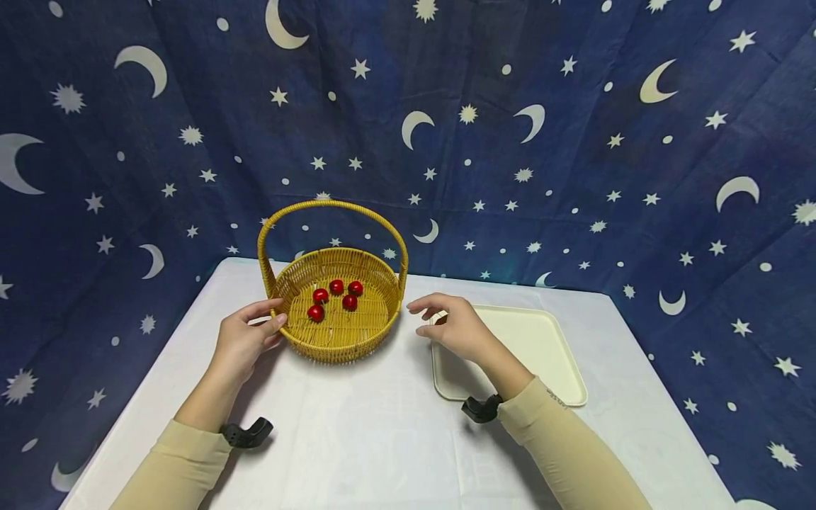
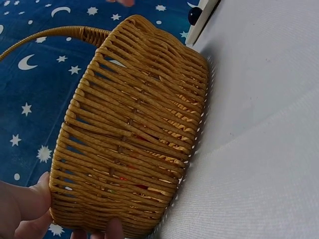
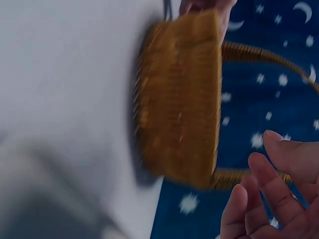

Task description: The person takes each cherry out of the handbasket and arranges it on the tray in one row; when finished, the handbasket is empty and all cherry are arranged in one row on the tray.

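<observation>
A round woven basket [image 1: 341, 347] with a tall arched handle [image 1: 331, 204] stands at the back left of the table. Several red cherries [image 1: 336, 287] lie on its bottom. My left hand [image 1: 241, 343] grips the basket's left rim, thumb on the rim and fingertips under the side in the left wrist view. Right of the basket, my right hand [image 1: 459, 329] hovers over the near-left part of a cream tray [image 1: 532, 347]. Its fingers are loosely bent and parted, with nothing between them in the right wrist view. A small dark thing [image 1: 440, 319] shows behind its thumb, mostly hidden.
A white cloth [image 1: 357, 439] covers the table. Behind and along both sides hangs a dark blue curtain [image 1: 459, 212] with moons and stars. Each wrist carries a black camera mount [image 1: 247, 433]. Near the tray's rim, a dark round thing [image 2: 195, 16] appears in the left wrist view.
</observation>
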The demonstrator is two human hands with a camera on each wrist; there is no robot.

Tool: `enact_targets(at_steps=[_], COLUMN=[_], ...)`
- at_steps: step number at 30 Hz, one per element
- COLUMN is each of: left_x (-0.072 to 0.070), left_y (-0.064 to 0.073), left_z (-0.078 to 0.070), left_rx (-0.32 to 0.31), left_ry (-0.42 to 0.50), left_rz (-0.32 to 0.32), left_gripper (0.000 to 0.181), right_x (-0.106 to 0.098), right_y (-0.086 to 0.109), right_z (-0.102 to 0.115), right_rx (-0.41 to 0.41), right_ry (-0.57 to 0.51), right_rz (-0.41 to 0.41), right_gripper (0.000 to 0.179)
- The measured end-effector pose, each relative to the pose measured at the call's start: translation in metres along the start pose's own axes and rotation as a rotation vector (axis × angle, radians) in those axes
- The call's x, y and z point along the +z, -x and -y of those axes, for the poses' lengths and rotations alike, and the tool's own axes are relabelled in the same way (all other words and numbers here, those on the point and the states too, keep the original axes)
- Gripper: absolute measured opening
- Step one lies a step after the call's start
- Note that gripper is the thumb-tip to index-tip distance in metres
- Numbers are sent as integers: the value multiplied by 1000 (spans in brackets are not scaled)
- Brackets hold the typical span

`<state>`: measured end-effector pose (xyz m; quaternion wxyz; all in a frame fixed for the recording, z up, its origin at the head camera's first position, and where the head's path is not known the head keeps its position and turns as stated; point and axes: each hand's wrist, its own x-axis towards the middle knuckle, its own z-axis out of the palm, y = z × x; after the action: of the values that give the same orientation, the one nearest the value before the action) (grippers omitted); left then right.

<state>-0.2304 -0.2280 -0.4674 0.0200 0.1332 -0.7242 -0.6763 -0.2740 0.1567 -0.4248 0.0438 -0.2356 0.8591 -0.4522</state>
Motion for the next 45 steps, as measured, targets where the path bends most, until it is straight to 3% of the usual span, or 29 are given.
enact_targets(at_steps=[7,13,25,36,45], left_x=[0,0,-2,-1,0], left_y=[0,-1,-3,0,-1], left_z=[1,2,2,5,3], left_rx=[-2,1,21,2,6], left_ry=[13,26,36,43,48], left_rz=[6,8,6,0,7], left_gripper=[52,52,49,51,51], right_x=[35,67,115,138,141], right_y=[-23,-55,-112,-127,-127], right_z=[28,37,47,39,40], right_rx=[-41,-42,-29,-4,20], right_ry=[-22,32,128,227,273], right_rz=[59,91,273,397,451], right_gripper=[41,42,55,63,48])
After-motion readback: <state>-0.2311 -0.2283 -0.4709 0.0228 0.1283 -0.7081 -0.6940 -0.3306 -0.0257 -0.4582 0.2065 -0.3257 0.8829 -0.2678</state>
